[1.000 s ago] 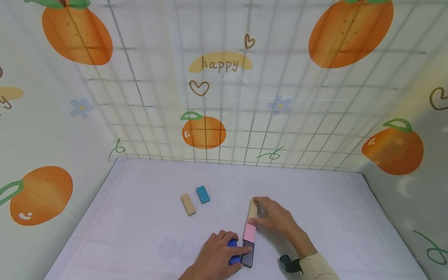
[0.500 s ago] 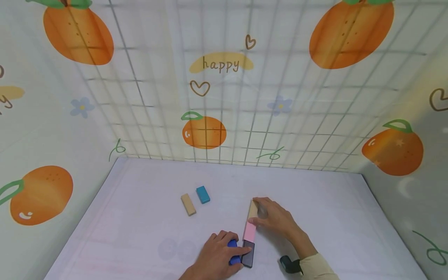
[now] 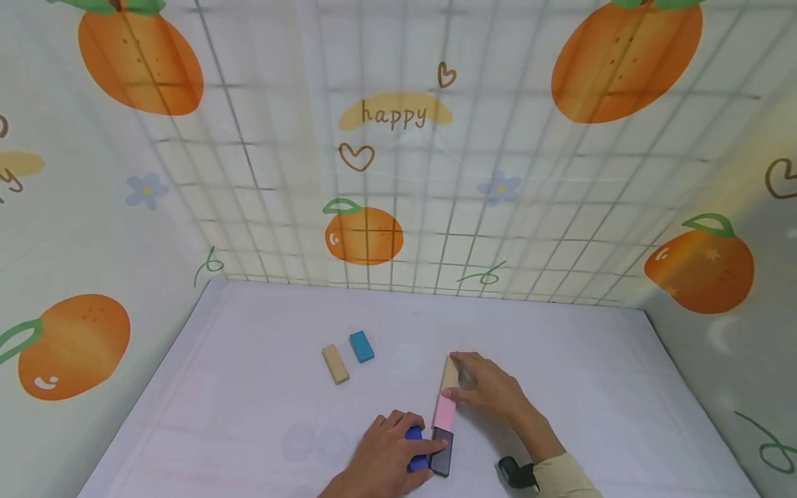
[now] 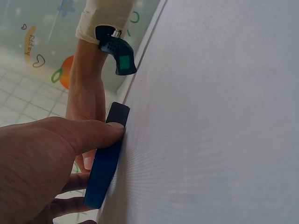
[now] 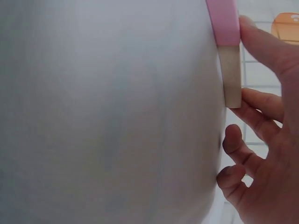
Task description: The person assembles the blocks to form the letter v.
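Observation:
Three blocks lie end to end in a row: a black block (image 3: 441, 458) nearest, a pink block (image 3: 444, 413) in the middle and a wooden block (image 3: 450, 375) farthest. My left hand (image 3: 387, 453) grips a blue block (image 3: 415, 449) beside the black one, with a finger stretched onto the black block. In the left wrist view the thumb presses near the end of the blue block (image 4: 103, 172). My right hand (image 3: 495, 391) holds the wooden block, fingertips at its far end and thumb near the pink block; the right wrist view shows the pink (image 5: 225, 23) and wooden (image 5: 230, 77) blocks touching.
Another wooden block (image 3: 335, 364) and a teal block (image 3: 361, 346) lie apart from the row, farther back and to the left on the white table (image 3: 261, 332). A patterned curtain (image 3: 280, 207) stands behind the table. A dark wrist device (image 3: 516, 472) is on the right arm.

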Action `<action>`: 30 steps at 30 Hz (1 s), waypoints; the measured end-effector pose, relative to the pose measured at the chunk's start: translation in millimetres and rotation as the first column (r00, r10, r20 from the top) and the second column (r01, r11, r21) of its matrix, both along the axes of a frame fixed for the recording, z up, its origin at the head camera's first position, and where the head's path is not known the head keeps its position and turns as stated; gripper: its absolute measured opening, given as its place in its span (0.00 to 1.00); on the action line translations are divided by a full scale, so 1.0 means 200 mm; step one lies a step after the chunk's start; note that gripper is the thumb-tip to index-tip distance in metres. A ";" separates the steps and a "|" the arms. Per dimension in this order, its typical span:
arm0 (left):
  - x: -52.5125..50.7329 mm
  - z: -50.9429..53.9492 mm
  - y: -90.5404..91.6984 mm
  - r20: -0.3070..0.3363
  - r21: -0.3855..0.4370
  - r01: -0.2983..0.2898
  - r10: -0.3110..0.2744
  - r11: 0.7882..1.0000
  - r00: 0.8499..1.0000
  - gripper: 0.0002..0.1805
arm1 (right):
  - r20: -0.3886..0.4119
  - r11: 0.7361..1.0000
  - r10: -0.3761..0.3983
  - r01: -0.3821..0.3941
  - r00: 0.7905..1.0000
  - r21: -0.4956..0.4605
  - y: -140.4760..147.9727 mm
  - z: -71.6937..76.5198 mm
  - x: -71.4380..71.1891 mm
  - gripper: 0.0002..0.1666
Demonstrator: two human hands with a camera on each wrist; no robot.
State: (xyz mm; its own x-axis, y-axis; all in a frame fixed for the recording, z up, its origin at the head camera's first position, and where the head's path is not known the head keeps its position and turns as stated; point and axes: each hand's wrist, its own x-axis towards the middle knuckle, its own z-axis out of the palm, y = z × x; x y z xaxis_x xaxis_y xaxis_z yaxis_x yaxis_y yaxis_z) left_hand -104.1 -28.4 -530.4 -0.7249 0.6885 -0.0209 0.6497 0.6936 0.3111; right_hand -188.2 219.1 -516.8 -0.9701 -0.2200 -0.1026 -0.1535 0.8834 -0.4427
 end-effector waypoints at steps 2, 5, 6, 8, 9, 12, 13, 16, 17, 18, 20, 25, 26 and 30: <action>0.00 0.00 0.00 -0.010 0.006 0.004 -0.004 1.000 1.000 0.27 | -0.006 1.000 0.003 -0.003 1.000 0.002 0.00 -0.01 0.00 0.49; 0.00 -0.01 0.00 -0.022 0.014 0.007 -0.007 1.000 1.000 0.26 | -0.014 1.000 0.006 -0.006 1.000 0.002 0.01 -0.01 0.00 0.49; 0.00 -0.01 0.00 -0.026 0.015 0.008 -0.007 1.000 1.000 0.26 | -0.016 1.000 0.007 -0.007 1.000 -0.001 0.01 -0.02 0.00 0.49; 0.00 -0.01 0.00 -0.028 0.017 0.007 -0.007 1.000 1.000 0.26 | -0.018 1.000 0.007 -0.007 1.000 0.000 0.01 -0.02 0.00 0.49; 0.00 -0.01 0.00 -0.027 0.016 0.007 -0.006 1.000 1.000 0.26 | -0.018 1.000 0.007 -0.007 1.000 0.000 0.01 -0.02 0.00 0.49; 0.00 -0.01 0.00 -0.022 0.013 0.004 -0.004 1.000 1.000 0.26 | -0.019 1.000 0.009 -0.009 1.000 0.001 0.01 -0.02 0.00 0.50; 0.00 -0.01 0.00 -0.020 0.012 0.003 -0.003 1.000 1.000 0.26 | -0.020 1.000 0.009 -0.009 1.000 -0.001 0.01 -0.02 0.00 0.50; 0.00 -0.01 0.00 -0.014 0.008 0.002 -0.002 1.000 1.000 0.26 | -0.030 1.000 0.011 -0.011 0.999 -0.003 0.01 -0.01 0.00 0.50; 0.00 -0.01 0.00 -0.012 0.007 0.001 -0.001 1.000 1.000 0.27 | -0.034 1.000 0.010 -0.010 0.999 -0.003 0.01 -0.01 0.01 0.50; 0.00 -0.02 0.00 -0.014 0.006 0.002 -0.002 1.000 1.000 0.27 | -0.040 1.000 0.011 -0.011 0.999 -0.002 0.01 -0.01 0.01 0.50; 0.00 -0.02 0.00 -0.015 0.006 0.003 -0.003 1.000 1.000 0.27 | -0.052 1.000 0.008 -0.008 0.999 0.001 0.01 -0.01 0.02 0.51; 0.00 -0.03 0.00 -0.023 0.005 0.005 -0.005 1.000 1.000 0.27 | -0.074 1.000 0.010 -0.009 0.997 0.013 0.01 0.01 0.03 0.51; 0.00 -0.03 0.00 -0.026 0.006 0.005 -0.005 1.000 1.000 0.27 | -0.076 1.000 0.010 -0.009 0.997 0.015 0.01 0.01 0.03 0.51; 0.00 -0.02 0.00 -0.036 0.014 -0.002 0.003 1.000 0.999 0.29 | -0.084 1.000 0.015 -0.013 0.996 0.025 0.02 0.02 0.04 0.51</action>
State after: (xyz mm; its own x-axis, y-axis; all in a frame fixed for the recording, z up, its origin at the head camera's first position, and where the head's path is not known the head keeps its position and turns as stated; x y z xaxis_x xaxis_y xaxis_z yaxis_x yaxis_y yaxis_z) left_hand -104.4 -27.5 -534.8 -0.7268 0.6867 0.0151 0.6590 0.6910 0.2970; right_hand -180.6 222.2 -513.1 -0.9724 -0.2319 -0.0262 -0.2017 0.8915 -0.4056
